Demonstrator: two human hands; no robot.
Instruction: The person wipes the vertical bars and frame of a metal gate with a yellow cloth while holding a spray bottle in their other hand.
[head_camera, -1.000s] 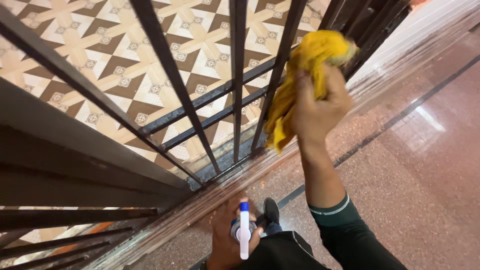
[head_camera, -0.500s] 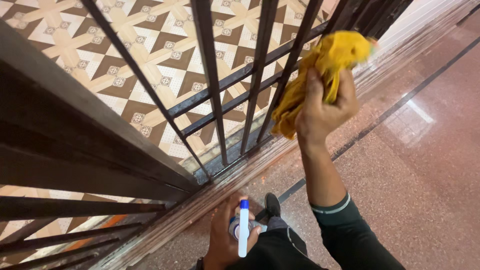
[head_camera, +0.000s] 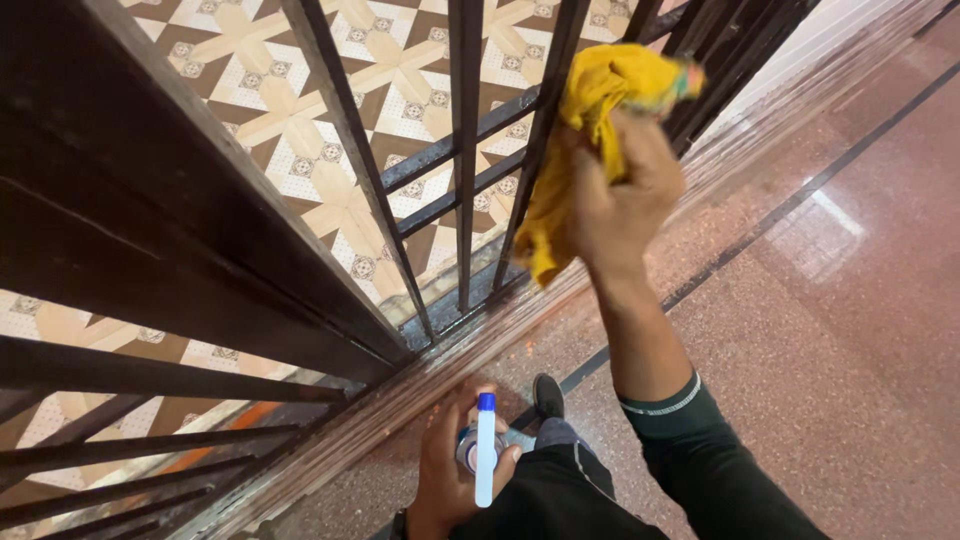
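My right hand (head_camera: 618, 185) grips a bunched yellow cloth (head_camera: 585, 130) and presses it against a dark vertical bar of a metal railing (head_camera: 462, 150). The cloth hangs down below my fist along the bar. Low in the view, my left hand (head_camera: 455, 475) holds a spray bottle (head_camera: 485, 460) with a white body and blue tip, kept near my waist and away from the railing.
The railing's thick top rail (head_camera: 180, 210) runs diagonally across the left. Beyond the bars lies a patterned brown and cream tiled floor (head_camera: 330, 110) far below. I stand on reddish speckled stone floor (head_camera: 830, 330) with a dark inlaid line; my shoe (head_camera: 547, 396) is near the railing base.
My right hand with the cloth has shifted left and slightly down along the bar. The view has swung, bringing the top rail closer. The left hand keeps the bottle in place.
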